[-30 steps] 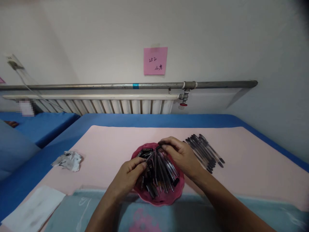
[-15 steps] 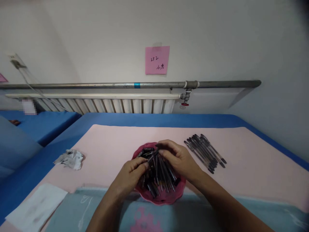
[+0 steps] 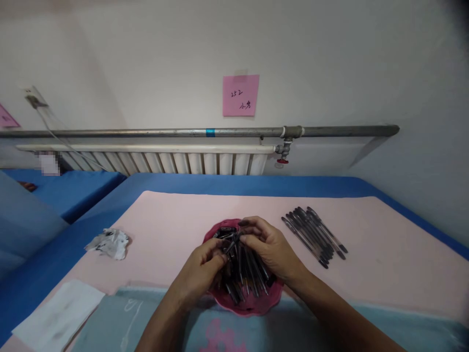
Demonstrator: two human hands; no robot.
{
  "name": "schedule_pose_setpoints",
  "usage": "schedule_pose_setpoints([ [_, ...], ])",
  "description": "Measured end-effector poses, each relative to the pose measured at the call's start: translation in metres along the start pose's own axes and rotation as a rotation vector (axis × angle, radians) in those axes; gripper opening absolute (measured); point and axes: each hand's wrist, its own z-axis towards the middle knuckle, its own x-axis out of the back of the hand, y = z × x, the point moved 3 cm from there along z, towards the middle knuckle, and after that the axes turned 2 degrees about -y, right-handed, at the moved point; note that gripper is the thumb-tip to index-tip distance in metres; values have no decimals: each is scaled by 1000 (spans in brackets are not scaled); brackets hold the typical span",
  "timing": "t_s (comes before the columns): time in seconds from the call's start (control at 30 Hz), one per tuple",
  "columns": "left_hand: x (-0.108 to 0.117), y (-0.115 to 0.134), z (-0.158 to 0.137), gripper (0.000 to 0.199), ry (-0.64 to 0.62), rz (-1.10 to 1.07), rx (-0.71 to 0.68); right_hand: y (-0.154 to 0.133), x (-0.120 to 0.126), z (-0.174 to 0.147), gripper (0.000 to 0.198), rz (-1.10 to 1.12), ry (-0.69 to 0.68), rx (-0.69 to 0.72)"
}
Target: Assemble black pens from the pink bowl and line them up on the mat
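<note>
A pink basket [image 3: 252, 309] with a wavy rim holds many dark pen parts [image 3: 252, 269], among them clear barrels and black pieces. Over it, my left hand [image 3: 201, 268] pinches one end of a short dark pen part [image 3: 233, 243]. My right hand [image 3: 273, 247] grips the other end between thumb and fingers, its fingertips smudged black. The exact kind of part is hard to make out behind the fingers. To the right of the basket lies a row of assembled black pens [image 3: 309, 233], side by side and slanted.
A crumpled, stained tissue [image 3: 110, 243] lies on the pink mat [image 3: 395, 254] at left. Nearer me is a folded white paper [image 3: 58, 313]. A blue-green cloth [image 3: 120, 318] runs along the front edge. Behind the blue table [image 3: 238, 185] are a radiator [image 3: 179, 163] and a pipe [image 3: 157, 132].
The view has shifted slightly, so everything sits a little lower and further right. Both hands stay over the basket on the same part; my left fingers have shifted a little around it.
</note>
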Motion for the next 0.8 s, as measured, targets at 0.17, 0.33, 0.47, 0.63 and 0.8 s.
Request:
schedule_pose_setpoints([
  [0.17, -6, -1, -1, 31, -140, 13, 60, 2, -4, -2, 23, 89, 16, -60],
  [0.33, -11, 2, -2, 31, -171, -122, 43, 7, -13, -4, 20, 364, -32, -166],
  [0.47, -12, 2, -3, 34, -187, -198, 81, 8, -18, -6, 15, 463, -25, -209],
  [0.63, -12, 0, -4, 43, -205, -194, 105, 12, -23, -9, 16, 480, -22, -219],
  [0.8, -15, -1, -2, 46, -192, -252, 136, 22, -25, -8, 17, 485, -6, -200],
])
